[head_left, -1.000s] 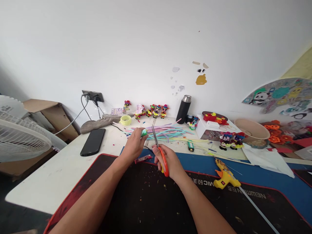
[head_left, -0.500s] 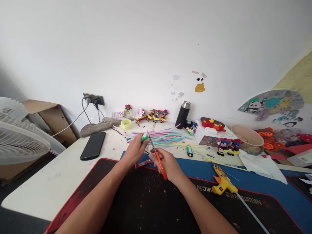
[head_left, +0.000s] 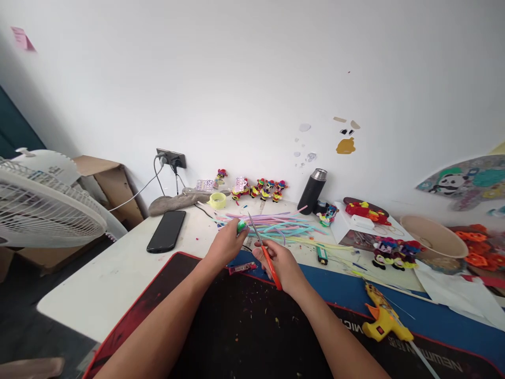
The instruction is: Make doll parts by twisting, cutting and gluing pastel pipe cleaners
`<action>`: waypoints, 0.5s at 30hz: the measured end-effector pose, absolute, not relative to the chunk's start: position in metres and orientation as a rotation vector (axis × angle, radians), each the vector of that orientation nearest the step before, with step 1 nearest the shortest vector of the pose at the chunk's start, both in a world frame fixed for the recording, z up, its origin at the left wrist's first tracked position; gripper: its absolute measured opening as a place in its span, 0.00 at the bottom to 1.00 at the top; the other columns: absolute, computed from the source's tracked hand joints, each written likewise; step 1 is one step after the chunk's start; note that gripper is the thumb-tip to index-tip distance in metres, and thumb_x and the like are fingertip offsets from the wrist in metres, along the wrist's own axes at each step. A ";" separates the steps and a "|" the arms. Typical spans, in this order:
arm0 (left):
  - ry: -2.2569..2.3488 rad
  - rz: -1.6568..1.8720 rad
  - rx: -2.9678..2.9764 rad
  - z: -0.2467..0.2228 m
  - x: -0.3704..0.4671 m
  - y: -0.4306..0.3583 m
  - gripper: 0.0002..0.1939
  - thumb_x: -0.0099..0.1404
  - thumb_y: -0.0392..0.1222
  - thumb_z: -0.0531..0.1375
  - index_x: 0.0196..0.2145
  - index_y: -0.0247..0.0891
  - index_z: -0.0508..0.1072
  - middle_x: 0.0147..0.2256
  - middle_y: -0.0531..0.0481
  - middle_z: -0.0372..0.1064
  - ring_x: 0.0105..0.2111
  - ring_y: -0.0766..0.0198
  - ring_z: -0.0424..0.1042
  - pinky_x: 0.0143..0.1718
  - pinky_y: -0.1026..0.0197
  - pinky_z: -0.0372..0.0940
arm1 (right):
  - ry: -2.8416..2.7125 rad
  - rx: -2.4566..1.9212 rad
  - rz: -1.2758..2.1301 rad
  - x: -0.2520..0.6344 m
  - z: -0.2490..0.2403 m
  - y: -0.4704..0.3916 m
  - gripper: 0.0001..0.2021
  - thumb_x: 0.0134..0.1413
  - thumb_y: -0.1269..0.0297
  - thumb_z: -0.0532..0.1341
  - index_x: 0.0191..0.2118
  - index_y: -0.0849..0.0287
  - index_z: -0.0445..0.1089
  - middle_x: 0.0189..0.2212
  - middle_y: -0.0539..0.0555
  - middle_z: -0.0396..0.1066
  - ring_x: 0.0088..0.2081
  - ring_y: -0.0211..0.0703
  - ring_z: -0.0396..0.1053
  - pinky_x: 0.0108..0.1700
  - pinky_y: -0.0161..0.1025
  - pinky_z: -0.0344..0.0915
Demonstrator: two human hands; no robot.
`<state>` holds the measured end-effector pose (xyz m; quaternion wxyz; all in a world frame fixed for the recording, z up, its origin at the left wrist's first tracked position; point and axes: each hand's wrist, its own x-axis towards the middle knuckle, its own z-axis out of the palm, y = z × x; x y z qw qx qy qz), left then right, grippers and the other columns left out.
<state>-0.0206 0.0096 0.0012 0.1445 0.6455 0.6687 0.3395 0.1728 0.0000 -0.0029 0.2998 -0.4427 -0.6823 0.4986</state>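
Note:
My left hand is closed around a small green and white piece, mostly hidden by the fingers; its kind I cannot make out. My right hand grips orange-handled scissors, whose blades point up and away, just right of the green piece and apart from it. Behind both hands lies a loose pile of pastel pipe cleaners. Below the hands, a small pink and red packet rests at the edge of the black mat, which is strewn with tiny clippings.
A yellow glue gun lies on the right. A phone and a white fan are on the left. Along the wall stand small fuzzy figures, a yellow tape roll and a black flask. A bowl sits far right.
The camera view has swung to the left, so everything appears further right. Both hands keep their holds; the scissors' tips sit slightly further from the green piece.

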 end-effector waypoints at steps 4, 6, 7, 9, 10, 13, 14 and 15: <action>1.936 0.968 1.862 0.002 -0.019 0.010 0.09 0.72 0.44 0.55 0.33 0.43 0.60 0.31 0.49 0.69 0.33 0.55 0.70 0.32 0.59 0.54 | -1.924 -1.170 1.220 0.176 0.002 -0.004 0.21 0.58 0.42 0.65 0.44 0.55 0.75 0.24 0.47 0.64 0.24 0.38 0.58 0.27 0.35 0.56; 1.943 0.966 1.852 0.002 -0.018 0.010 0.09 0.72 0.44 0.55 0.33 0.43 0.61 0.31 0.49 0.70 0.33 0.55 0.70 0.32 0.59 0.55 | -1.973 -1.179 1.172 0.177 0.005 -0.007 0.18 0.58 0.44 0.65 0.42 0.55 0.74 0.24 0.46 0.65 0.25 0.38 0.58 0.28 0.35 0.55; 1.948 0.968 1.846 0.002 -0.018 0.010 0.08 0.72 0.44 0.55 0.33 0.43 0.61 0.31 0.49 0.70 0.34 0.55 0.70 0.32 0.59 0.55 | -1.991 -1.188 1.150 0.177 0.006 -0.008 0.17 0.59 0.45 0.65 0.41 0.54 0.74 0.25 0.46 0.65 0.26 0.38 0.58 0.29 0.35 0.55; 1.958 0.978 1.841 0.002 -0.018 0.009 0.08 0.71 0.44 0.55 0.33 0.43 0.62 0.32 0.48 0.71 0.34 0.54 0.71 0.33 0.59 0.55 | -2.011 -1.214 1.115 0.177 0.008 -0.011 0.16 0.59 0.46 0.65 0.41 0.54 0.74 0.25 0.46 0.66 0.26 0.38 0.57 0.29 0.36 0.55; 1.962 0.985 1.843 0.002 -0.018 0.009 0.08 0.71 0.44 0.55 0.34 0.43 0.62 0.32 0.48 0.71 0.34 0.54 0.71 0.33 0.59 0.56 | -2.016 -1.226 1.105 0.178 0.009 -0.012 0.16 0.59 0.46 0.65 0.41 0.54 0.74 0.25 0.46 0.67 0.26 0.39 0.58 0.30 0.36 0.55; 1.971 0.988 1.856 0.004 -0.018 0.008 0.07 0.72 0.44 0.54 0.34 0.43 0.62 0.33 0.48 0.72 0.35 0.54 0.72 0.33 0.59 0.56 | -2.009 -1.246 1.095 0.178 0.010 -0.013 0.17 0.59 0.46 0.64 0.42 0.54 0.75 0.26 0.47 0.69 0.27 0.39 0.60 0.31 0.36 0.56; 1.977 0.981 1.860 0.005 -0.018 0.007 0.07 0.73 0.44 0.54 0.35 0.43 0.62 0.33 0.48 0.72 0.35 0.54 0.72 0.33 0.59 0.57 | -1.999 -1.249 1.097 0.178 0.010 -0.014 0.18 0.59 0.45 0.64 0.43 0.54 0.75 0.26 0.48 0.69 0.27 0.40 0.60 0.30 0.36 0.56; 1.984 0.970 1.865 0.006 -0.018 0.007 0.07 0.73 0.44 0.54 0.35 0.43 0.62 0.33 0.48 0.72 0.35 0.54 0.72 0.33 0.59 0.57 | -1.986 -1.253 1.099 0.178 0.009 -0.013 0.19 0.59 0.44 0.64 0.43 0.55 0.75 0.26 0.48 0.68 0.27 0.40 0.60 0.30 0.36 0.56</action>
